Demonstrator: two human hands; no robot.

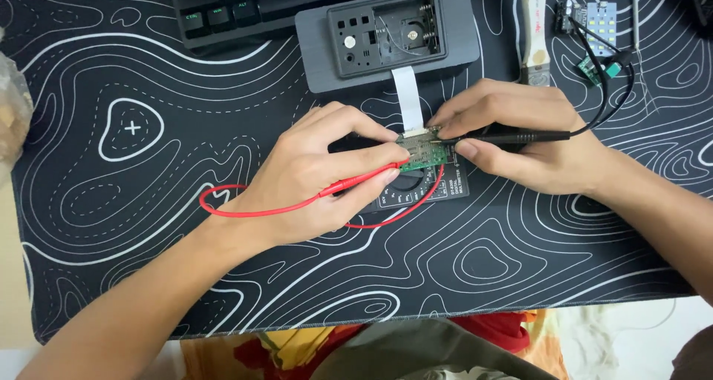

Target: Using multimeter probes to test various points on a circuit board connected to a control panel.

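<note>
My left hand (pixel 319 174) grips a red probe (pixel 364 179) whose tip rests on a small green circuit board (pixel 425 153). My right hand (pixel 520 139) grips a black probe (pixel 512 136) that touches the same board from the right. The board lies on top of a black multimeter (pixel 416 191), mostly hidden under my hands. A white flat ribbon cable (pixel 407 94) runs from the board up to an open grey device casing (pixel 386 38). A red lead (pixel 245 211) loops off to the left.
A black desk mat (pixel 134 128) with white contour lines covers the table. A black keyboard (pixel 238 5) lies at the top edge. At the top right are a small LED board (pixel 598 20), small modules with black wires (pixel 594 68), and a white-handled tool (pixel 533 24). Colourful cloth (pixel 297 350) shows below.
</note>
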